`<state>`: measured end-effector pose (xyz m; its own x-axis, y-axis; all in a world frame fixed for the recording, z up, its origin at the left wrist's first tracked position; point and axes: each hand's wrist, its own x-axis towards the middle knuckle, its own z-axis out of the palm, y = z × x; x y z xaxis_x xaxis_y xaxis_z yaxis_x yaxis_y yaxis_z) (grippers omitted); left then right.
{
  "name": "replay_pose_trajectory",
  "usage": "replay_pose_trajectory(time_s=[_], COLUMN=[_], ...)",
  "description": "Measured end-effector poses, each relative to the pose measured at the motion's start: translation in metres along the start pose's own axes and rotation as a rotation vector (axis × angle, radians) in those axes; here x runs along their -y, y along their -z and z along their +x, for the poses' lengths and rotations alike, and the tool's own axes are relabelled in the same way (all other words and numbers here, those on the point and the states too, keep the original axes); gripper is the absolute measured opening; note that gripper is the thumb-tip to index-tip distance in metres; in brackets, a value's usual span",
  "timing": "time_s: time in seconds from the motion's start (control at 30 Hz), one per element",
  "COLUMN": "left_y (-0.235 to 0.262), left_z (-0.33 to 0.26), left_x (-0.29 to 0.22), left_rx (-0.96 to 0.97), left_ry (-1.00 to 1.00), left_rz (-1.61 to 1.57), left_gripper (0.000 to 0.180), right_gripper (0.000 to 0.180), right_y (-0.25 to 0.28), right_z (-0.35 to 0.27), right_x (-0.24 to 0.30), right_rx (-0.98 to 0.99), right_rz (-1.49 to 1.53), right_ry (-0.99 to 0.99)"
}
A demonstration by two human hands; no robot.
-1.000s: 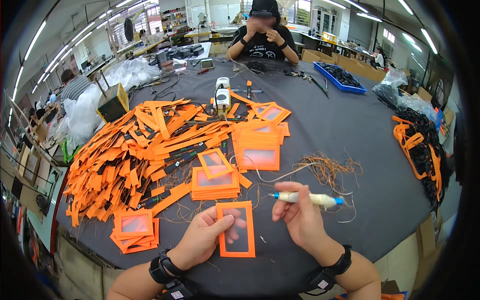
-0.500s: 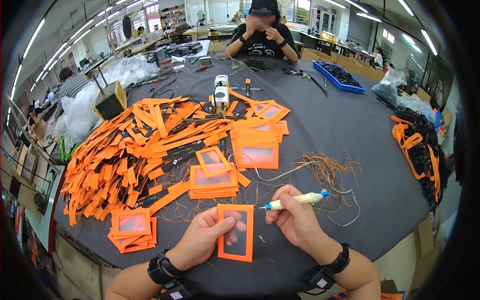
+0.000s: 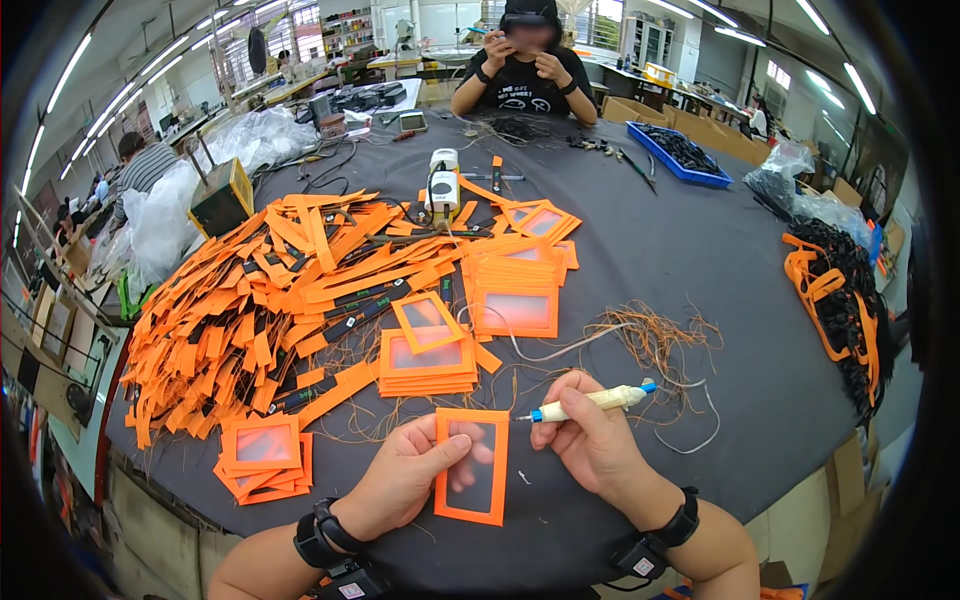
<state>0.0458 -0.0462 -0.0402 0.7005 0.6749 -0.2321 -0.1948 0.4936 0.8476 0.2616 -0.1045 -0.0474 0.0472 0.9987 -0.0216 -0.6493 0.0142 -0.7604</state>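
My left hand (image 3: 405, 478) presses flat on an orange rectangular frame with a clear window (image 3: 474, 466), which lies on the dark table near the front edge. My right hand (image 3: 592, 442) grips a cream pen-shaped tool with a blue collar (image 3: 590, 401). Its thin tip points left and meets the frame's upper right edge. A stack of the same orange frames (image 3: 428, 359) lies just behind my hands.
A big heap of orange strips and straps (image 3: 250, 300) covers the table's left. More frame stacks lie at front left (image 3: 262, 456) and centre (image 3: 516, 296). Loose thread tangle (image 3: 655, 340), a small white device (image 3: 442, 186), a blue tray (image 3: 680, 152), and a person seated opposite (image 3: 526, 60).
My right hand has swung the tool from pointing right and away to pointing left, bringing its tip down to the frame's upper right edge. My left hand stays on the frame.
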Motion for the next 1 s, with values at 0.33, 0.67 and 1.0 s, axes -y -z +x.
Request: replay_pose_trajectory(time_s=[0.33, 0.67, 1.0], left_y=[-0.001, -0.001, -0.008], left_z=[-0.001, 0.0, -0.002], left_x=[0.001, 0.0, 0.002], left_rx=[-0.009, -0.008, -0.02], left_ry=[-0.003, 0.0, -0.032], left_rz=[0.006, 0.002, 0.279], left_gripper=[0.016, 0.017, 0.027], right_gripper=[0.012, 0.012, 0.023], right_y=[0.001, 0.001, -0.016], right_z=[0.001, 0.0, -0.005], right_x=[0.0, 0.001, 0.0], right_rx=[-0.006, -0.017, -0.015], right_rz=[-0.001, 0.009, -0.887], right_ry=[0.003, 0.006, 0.415])
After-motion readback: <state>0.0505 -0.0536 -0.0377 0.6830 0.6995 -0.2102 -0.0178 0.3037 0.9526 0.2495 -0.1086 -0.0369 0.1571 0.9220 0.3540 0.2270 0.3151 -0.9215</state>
